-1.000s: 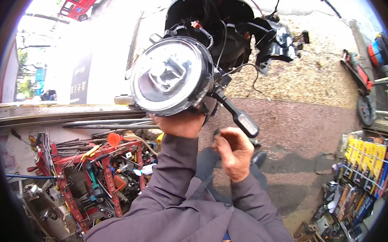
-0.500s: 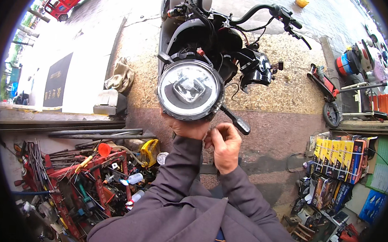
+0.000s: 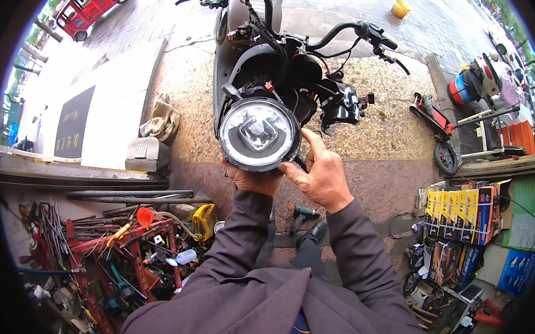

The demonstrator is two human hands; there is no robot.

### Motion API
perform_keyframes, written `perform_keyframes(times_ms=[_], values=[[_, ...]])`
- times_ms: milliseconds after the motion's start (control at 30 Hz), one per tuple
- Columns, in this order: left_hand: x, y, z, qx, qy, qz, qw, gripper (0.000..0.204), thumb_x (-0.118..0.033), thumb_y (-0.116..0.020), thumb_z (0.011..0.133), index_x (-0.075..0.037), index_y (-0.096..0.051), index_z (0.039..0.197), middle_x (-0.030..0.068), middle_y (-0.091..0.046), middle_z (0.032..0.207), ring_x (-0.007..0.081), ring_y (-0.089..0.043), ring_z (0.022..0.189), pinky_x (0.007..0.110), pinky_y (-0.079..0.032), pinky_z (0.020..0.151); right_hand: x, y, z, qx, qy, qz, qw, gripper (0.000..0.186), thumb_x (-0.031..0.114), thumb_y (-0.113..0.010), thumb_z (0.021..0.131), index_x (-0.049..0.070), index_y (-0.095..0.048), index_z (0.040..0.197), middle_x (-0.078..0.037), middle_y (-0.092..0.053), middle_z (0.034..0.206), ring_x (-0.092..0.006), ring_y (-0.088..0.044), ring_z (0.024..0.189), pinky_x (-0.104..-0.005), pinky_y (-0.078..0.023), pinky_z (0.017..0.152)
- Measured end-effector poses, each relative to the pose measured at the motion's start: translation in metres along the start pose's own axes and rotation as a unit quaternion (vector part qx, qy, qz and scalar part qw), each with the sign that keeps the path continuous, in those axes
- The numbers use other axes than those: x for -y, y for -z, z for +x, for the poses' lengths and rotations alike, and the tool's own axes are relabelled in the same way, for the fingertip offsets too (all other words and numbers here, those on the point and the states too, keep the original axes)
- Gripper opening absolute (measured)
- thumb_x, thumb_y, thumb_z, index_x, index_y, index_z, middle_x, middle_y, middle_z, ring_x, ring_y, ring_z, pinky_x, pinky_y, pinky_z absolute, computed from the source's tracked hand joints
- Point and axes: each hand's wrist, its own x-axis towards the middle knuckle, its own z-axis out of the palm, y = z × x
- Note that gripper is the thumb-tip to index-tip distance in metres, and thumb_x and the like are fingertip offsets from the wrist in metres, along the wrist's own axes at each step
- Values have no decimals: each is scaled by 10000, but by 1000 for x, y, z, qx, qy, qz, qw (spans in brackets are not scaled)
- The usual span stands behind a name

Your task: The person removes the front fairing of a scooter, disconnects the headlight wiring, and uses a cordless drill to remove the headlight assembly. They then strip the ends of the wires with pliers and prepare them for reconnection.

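A round headlight (image 3: 260,137) with a clear lens and dark rim sits at the front of a partly stripped scooter (image 3: 266,59). My left hand (image 3: 252,179) is closed around its lower edge from beneath, the fingers mostly hidden behind it. At the lamp's right rim my right hand (image 3: 324,175) grips with thumb and forefinger, the thumb at the lower right edge. That hand covers most of the dark stalk on this side. A small stalk (image 3: 232,92) shows at the lamp's upper left. Beside it, a black instrument unit (image 3: 342,104) hangs by wires from the scooter.
A green power drill (image 3: 304,216) lies on the floor near my shoe (image 3: 317,230). On the left stands a red rack (image 3: 97,237) crowded with tools. Boxed goods (image 3: 461,214) are stacked at the right, below a small red scooter (image 3: 436,120).
My right hand has moved up from below the lamp to its right rim and now grips it. The view has shifted, bringing the drill and my shoe into sight.
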Motion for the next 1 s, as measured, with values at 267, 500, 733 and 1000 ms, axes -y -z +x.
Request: perform_keyframes(times_ms=[267, 500, 733, 1000], values=[[-9, 5, -2, -35, 56, -34, 997, 838, -733, -387, 821, -161, -427, 1432, 98, -471, 1431, 319, -487, 1275, 521, -408, 1051, -2, 4, 0, 73, -39, 55, 995, 744, 196, -820, 743, -88, -461, 1329, -44, -455, 557, -114, -423, 492, -283, -390, 490], [-18, 6, -4, -5, 75, -23, 997, 809, -709, -436, 833, -156, -436, 1424, 107, -470, 1430, 315, -478, 1282, 547, -395, 1056, -13, 14, 8, 162, -85, 117, 976, 848, 195, -849, 702, -44, -409, 1386, -21, -484, 619, -94, -440, 558, -259, -392, 518], [-26, 26, -3, 90, 72, -36, 993, 777, -668, -421, 894, -73, -474, 1391, 152, -524, 1369, 327, -516, 1231, 512, -409, 1053, -48, -1, 14, 143, -183, 336, 913, 729, 110, -746, 757, -74, -413, 1379, 41, -476, 630, -35, -414, 520, -212, -344, 470], [-37, 59, -6, 63, 143, 88, 984, 702, -556, -531, 911, 4, -513, 1334, 166, -609, 1264, 276, -618, 1105, 413, -494, 976, -93, -44, 8, 74, -299, 431, 848, 448, 120, -602, 891, -76, -505, 1282, -24, -602, 821, -68, -508, 599, -216, -387, 514]])
